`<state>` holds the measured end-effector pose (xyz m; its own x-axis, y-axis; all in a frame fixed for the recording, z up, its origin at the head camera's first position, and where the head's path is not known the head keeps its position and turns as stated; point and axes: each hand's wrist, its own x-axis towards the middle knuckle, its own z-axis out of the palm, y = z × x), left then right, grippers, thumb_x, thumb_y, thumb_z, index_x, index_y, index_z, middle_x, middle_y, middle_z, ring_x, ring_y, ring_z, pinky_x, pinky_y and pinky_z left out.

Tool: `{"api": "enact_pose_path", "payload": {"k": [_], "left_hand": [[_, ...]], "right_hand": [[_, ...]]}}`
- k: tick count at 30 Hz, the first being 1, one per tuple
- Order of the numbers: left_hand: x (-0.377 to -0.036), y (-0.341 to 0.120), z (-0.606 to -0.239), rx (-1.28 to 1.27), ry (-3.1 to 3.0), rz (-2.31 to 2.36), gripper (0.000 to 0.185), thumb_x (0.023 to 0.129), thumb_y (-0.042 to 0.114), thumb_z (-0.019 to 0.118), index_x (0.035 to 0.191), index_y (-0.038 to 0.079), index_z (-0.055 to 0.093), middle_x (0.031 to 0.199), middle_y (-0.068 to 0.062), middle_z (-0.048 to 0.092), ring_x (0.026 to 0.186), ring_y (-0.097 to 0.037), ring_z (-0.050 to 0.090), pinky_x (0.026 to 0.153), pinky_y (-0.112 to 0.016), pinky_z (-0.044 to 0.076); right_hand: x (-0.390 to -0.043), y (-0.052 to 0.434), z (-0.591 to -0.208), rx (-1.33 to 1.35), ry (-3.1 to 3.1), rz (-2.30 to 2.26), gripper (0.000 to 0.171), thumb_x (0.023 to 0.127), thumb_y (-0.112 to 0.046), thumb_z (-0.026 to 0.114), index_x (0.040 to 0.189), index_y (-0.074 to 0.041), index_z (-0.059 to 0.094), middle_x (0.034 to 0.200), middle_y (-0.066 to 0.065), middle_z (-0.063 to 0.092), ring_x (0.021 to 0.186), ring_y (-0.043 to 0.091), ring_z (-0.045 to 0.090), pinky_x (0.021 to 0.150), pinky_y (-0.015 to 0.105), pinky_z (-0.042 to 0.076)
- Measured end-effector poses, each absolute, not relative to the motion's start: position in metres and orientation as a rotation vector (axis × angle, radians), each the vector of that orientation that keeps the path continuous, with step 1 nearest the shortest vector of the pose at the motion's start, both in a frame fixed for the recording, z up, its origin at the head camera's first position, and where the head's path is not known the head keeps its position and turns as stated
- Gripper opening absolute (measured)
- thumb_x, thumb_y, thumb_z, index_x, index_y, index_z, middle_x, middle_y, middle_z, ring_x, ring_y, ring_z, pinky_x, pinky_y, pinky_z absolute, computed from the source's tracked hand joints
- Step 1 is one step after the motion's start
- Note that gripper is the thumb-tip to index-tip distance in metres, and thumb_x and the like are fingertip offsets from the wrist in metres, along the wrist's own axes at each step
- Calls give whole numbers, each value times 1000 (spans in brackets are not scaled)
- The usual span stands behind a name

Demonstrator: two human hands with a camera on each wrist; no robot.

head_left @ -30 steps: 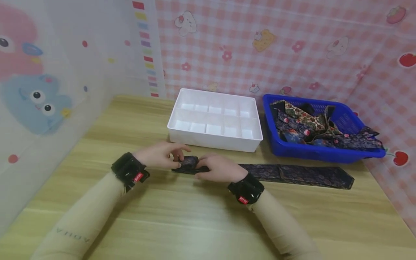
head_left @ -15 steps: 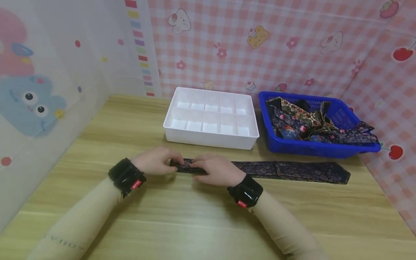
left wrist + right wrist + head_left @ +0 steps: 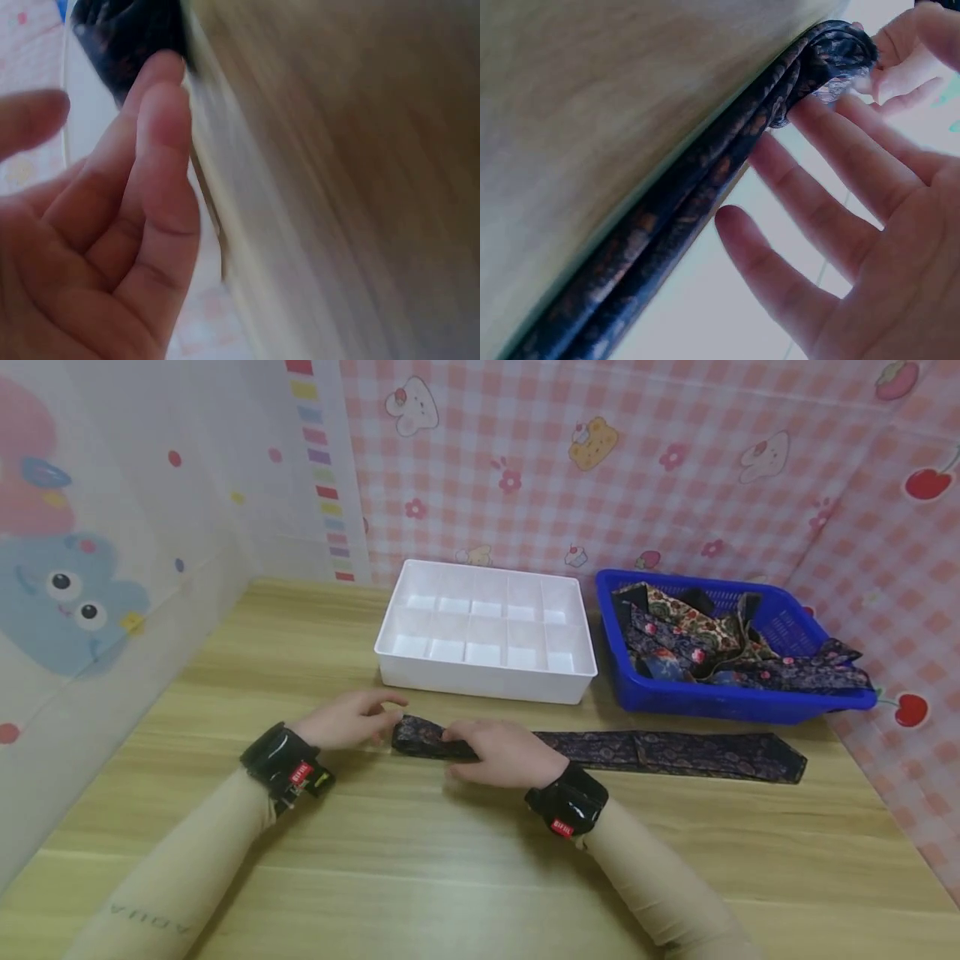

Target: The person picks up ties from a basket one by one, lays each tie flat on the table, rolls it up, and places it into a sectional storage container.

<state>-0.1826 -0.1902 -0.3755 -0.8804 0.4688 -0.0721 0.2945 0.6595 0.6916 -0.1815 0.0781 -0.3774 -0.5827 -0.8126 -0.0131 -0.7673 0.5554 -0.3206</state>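
Note:
A dark patterned necktie (image 3: 705, 755) lies lengthwise across the table, its pointed end at the right. At its left end the cloth is folded back into a thick loop (image 3: 840, 56), which stands up a little in the right wrist view. My right hand (image 3: 506, 753) rests over the tie just right of that loop, its fairly straight fingers touching the cloth. The left hand (image 3: 341, 722) is at the loop's left side, fingertips right at the fold. In the left wrist view its thumb (image 3: 34, 120) stands apart from the fingers, with nothing between them.
Behind the hands stands a white box (image 3: 480, 675) divided into several compartments. To its right, a blue basket (image 3: 738, 703) holds several patterned neckties (image 3: 690, 631). Printed cloth (image 3: 480, 468) hangs along the back and sides of the wooden table (image 3: 420, 877).
The rounded bundle under the fingers was flattened, then its left end rose into a loop. My left hand has drawn back slightly leftward from it; the right hand stays on the necktie.

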Motion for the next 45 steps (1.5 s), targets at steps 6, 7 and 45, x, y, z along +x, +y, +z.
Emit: {"api": "enact_pose_path", "payload": {"k": [6,7,45], "left_hand": [[-181,-182,-368,691,2501,1340,38,101,14,50,135,-1,50,101,-14,69,87,-29,66,76,-41,55],[-181,-179,-367,719,2474,1359,38,101,14,50,136,-1,49,105,-14,68,92,-29,65,81,-43,54],[-188,-115,-373,730,2751,859,11,94,20,55,99,11,58,86,-1,66,71,-14,59,65,-33,49]], "right_hand": [[-185,86,-376,-1150,2569,-700,40,93,-46,60,118,-15,53,119,3,66,107,14,61,88,33,49],[-186,88,-376,-1107,2565,-732,39,93,-49,57,116,-17,53,117,2,67,105,13,62,87,33,49],[-201,124,-384,-915,2826,-609,16,82,-24,76,91,-17,65,71,-10,62,65,7,56,63,30,46]]}}
